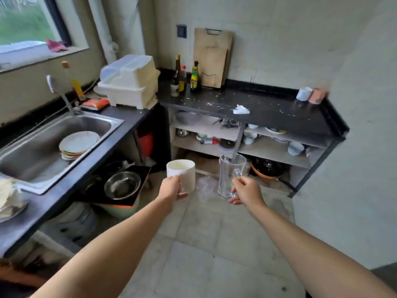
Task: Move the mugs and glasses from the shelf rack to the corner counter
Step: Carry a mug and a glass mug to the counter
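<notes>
My left hand (pixel 171 188) grips a white mug (pixel 182 174) by its handle side and holds it upright over the floor. My right hand (pixel 247 193) holds a clear glass mug (pixel 228 175) by its handle, also upright. Both are in front of the black corner counter (pixel 268 110). At the counter's far right end stand a white cup (pixel 304 94) and a pink cup (pixel 318 95). The shelves (pixel 272 152) under the counter hold bowls and small dishes.
Sauce bottles (pixel 182 78) and a wooden cutting board (pixel 211 57) stand at the back of the corner counter, with a crumpled tissue (pixel 241 109) in its middle. A white dish rack (pixel 131 82) and a steel sink (pixel 43 160) with plates lie to the left. Pots sit under the counters.
</notes>
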`<state>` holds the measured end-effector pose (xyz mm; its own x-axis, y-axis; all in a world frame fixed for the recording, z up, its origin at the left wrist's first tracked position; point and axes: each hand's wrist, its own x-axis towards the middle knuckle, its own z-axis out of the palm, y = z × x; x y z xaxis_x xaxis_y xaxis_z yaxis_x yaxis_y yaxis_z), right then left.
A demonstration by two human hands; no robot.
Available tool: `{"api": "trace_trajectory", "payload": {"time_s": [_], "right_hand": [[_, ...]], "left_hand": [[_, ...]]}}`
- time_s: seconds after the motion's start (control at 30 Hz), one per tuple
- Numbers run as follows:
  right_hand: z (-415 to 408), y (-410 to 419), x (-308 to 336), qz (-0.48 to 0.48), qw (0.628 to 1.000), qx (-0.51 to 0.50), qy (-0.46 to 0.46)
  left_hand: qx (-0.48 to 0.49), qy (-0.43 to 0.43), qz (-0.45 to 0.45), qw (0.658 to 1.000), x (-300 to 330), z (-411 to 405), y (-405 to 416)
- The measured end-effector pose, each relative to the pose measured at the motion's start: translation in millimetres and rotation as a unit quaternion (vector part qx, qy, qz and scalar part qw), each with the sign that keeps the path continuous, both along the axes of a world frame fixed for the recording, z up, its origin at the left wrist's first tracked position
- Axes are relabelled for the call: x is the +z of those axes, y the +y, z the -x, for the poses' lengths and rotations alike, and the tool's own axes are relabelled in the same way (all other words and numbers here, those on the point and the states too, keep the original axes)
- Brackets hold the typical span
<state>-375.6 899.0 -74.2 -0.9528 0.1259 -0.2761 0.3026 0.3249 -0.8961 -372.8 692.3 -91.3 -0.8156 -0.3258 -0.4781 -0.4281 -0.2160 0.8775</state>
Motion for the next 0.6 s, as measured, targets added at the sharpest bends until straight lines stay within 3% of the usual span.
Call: {"api": "trace_trajectory", "payload": {"time_s": [0.23, 0.6], "right_hand": [[51, 131, 8, -0.041, 0.997, -0.064, 0.005], [189, 222, 6, -0.043, 0.988, -0.146, 0.006]], "left_hand": [[-0.084, 0.011, -0.018, 0.996, 4, 82, 141], [-0.23, 0.043, 0.017, 0.972, 13, 258, 244]]}}
